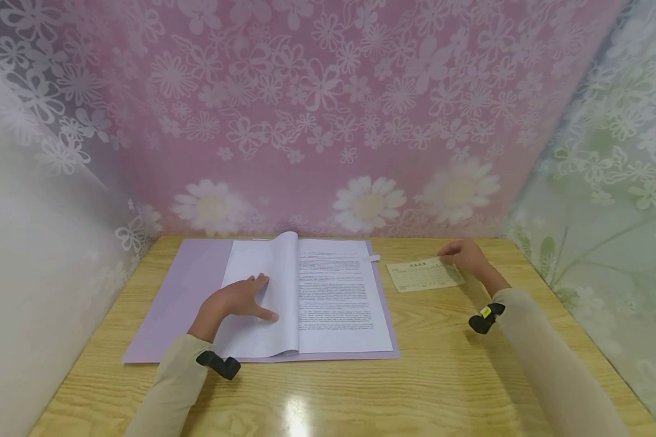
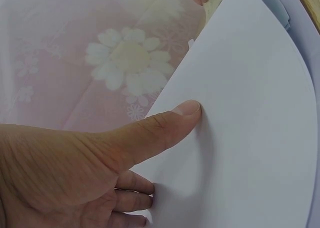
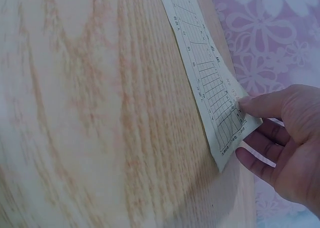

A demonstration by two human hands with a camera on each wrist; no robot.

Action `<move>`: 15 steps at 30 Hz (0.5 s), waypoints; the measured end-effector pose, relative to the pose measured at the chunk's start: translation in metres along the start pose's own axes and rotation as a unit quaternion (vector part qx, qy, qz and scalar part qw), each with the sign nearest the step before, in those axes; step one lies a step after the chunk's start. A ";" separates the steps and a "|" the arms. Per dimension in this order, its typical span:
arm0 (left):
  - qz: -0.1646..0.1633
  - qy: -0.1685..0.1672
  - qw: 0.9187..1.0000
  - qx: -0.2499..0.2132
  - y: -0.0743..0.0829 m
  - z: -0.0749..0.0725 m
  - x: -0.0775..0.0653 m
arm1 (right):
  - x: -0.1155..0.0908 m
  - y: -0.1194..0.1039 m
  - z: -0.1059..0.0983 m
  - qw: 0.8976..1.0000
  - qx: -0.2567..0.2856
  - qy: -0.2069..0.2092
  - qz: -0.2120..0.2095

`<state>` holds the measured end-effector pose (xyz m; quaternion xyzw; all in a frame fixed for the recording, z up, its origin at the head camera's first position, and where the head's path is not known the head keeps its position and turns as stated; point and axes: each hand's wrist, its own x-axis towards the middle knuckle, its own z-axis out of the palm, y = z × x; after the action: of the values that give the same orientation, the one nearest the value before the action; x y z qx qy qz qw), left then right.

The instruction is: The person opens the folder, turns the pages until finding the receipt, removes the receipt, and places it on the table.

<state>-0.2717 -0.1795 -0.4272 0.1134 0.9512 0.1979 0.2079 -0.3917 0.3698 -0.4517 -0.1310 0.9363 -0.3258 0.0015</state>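
In the head view a purple folder [image 1: 161, 303] lies open with a stack of white printed pages [image 1: 333, 291] in it. Some sheets are turned over to the left and bulge up beside the middle. My left hand [image 1: 237, 300] rests on the blank back of the turned sheets [image 2: 250, 88], thumb spread away from the fingers. To the right of the folder is a small pale yellow paper form [image 1: 423, 275] printed with a lined grid. My right hand [image 1: 467, 261] pinches its far right corner between thumb and fingers, seen closely in the right wrist view [image 3: 285, 143].
A small white tab [image 1: 370, 258] sticks out from the right edge of the pages. The wooden table [image 1: 361, 394] meets a pink flowered backdrop [image 1: 306, 152] at its far edge. Pale flowered panels [image 1: 623, 212] stand on both sides.
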 end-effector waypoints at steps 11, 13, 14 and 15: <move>-0.002 -0.001 1.000 0.004 -0.001 0.001 0.001 | -0.002 0.005 0.001 1.000 0.010 0.010 -0.014; 0.000 -0.002 1.000 0.004 -0.002 0.000 0.001 | -0.002 0.004 0.001 1.000 0.002 0.008 -0.001; 0.002 -0.002 1.000 0.005 -0.002 0.000 0.002 | -0.002 0.004 0.002 1.000 -0.002 0.007 0.004; 0.003 -0.003 1.000 0.004 -0.002 -0.001 0.002 | -0.002 0.004 0.002 1.000 -0.005 0.005 0.009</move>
<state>-0.2742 -0.1810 -0.4285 0.1177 0.9511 0.1944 0.2094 -0.3909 0.3716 -0.4556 -0.1211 0.9391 -0.3215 -0.0013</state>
